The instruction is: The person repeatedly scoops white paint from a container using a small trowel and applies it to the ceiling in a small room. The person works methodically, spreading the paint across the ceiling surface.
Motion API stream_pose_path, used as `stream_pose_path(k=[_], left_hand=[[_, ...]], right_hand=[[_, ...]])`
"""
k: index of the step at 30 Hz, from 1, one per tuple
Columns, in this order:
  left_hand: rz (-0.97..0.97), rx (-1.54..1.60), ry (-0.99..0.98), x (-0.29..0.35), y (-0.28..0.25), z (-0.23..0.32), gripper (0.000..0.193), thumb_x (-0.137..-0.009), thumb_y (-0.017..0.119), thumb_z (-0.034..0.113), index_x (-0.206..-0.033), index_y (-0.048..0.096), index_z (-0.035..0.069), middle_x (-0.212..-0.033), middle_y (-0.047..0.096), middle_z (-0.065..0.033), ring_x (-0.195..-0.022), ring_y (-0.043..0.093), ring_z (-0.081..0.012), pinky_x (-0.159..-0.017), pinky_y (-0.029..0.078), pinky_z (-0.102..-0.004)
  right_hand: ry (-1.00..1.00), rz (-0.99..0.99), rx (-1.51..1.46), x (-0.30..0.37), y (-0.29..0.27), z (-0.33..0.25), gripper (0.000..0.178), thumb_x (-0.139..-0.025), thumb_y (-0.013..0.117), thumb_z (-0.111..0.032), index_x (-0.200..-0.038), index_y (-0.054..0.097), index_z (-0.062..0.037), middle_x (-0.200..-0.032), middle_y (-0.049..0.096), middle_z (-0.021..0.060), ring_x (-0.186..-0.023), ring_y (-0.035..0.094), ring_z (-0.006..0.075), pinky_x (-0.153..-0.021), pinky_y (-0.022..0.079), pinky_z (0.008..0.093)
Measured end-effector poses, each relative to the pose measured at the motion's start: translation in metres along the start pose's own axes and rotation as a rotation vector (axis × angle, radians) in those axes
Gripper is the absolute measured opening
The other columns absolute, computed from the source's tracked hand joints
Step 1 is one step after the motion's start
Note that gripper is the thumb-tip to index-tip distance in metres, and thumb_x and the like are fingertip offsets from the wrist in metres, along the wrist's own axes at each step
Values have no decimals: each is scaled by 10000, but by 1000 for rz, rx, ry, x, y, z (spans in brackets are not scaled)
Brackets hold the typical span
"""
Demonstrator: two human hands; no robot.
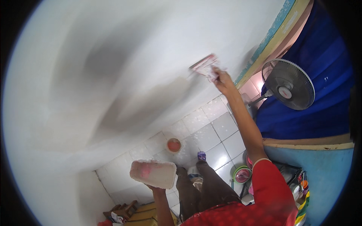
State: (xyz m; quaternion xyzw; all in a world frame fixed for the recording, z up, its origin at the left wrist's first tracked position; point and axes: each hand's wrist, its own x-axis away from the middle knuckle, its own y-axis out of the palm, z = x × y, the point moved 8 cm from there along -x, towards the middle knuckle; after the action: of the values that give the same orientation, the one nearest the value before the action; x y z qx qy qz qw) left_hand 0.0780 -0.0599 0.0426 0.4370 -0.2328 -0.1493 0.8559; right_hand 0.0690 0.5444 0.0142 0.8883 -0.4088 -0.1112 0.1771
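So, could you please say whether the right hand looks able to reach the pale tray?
Likely yes: the left hand holds the tray and nothing visible blocks the way, though the right hand grips a flat tool.

No text legible; red marking (285,91) on fan hub (283,95) too small.

The upper garment is a red shirt (279,199). The short right sleeve (266,175) of the shirt is plain red and finishes in a narrow pale trim band (261,161). The front panel (222,215) of the shirt carries a repeating pattern of small, lighter spots. Beyond the shirt sleeve, the right forearm (241,120) and right hand (223,80) are bare. To the left of the shirt, the left forearm (162,209) is bare. Dark brown trousers (215,186) extend forward from the shirt. Farther from the shirt, purple footwear (201,155) shows paler markings; its type is indistinct.
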Motion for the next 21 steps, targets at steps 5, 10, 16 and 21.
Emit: stream_pose_path(k=[5, 10, 16, 21], left_hand=[[17, 121, -30, 11, -5, -9, 587, -986, 465, 586, -1420, 537, 197, -1418, 573, -96, -1309, 527, -351, -1118, 362, -634], [-20, 186, -53, 37, -16, -12, 617, -984, 493, 567, -1461, 498, 176, -1472, 526, -120, -1370, 459, -395, -1144, 319, -646], [88, 174, -29, 58, -57, -9, 643, -983, 493, 567, -1474, 476, 153, -1476, 516, -140, -1388, 436, -391, -1151, 285, -668], [85, 224, -78, 48, -38, -11, 650, -981, 492, 572, -1470, 476, 143, -1473, 516, -146, -1385, 432, -400, -1146, 285, -677]], right_hand=[[46, 455, 400, 44, -89, -28, 365, -1003, 614, -172, -1275, 585, 71, -1198, 671, 140, -1078, 638, 232, -967, 481, 332], [-276, 616, 712, 53, -61, 65, 444, -1062, 444, -181, -1450, 476, 32, -1397, 585, 210, -1302, 550, 339, -1064, 429, 381], [-325, 510, 642, 141, 151, 159, 473, -1030, 461, -125, -1492, 445, -27, -1358, 603, 229, -1066, 664, 317, -914, 503, 392], [179, -106, 473, 213, 134, 227, 343, -1022, 524, -186, -1315, 608, -29, -1147, 711, 140, -832, 678, 252, -770, 540, 360]])
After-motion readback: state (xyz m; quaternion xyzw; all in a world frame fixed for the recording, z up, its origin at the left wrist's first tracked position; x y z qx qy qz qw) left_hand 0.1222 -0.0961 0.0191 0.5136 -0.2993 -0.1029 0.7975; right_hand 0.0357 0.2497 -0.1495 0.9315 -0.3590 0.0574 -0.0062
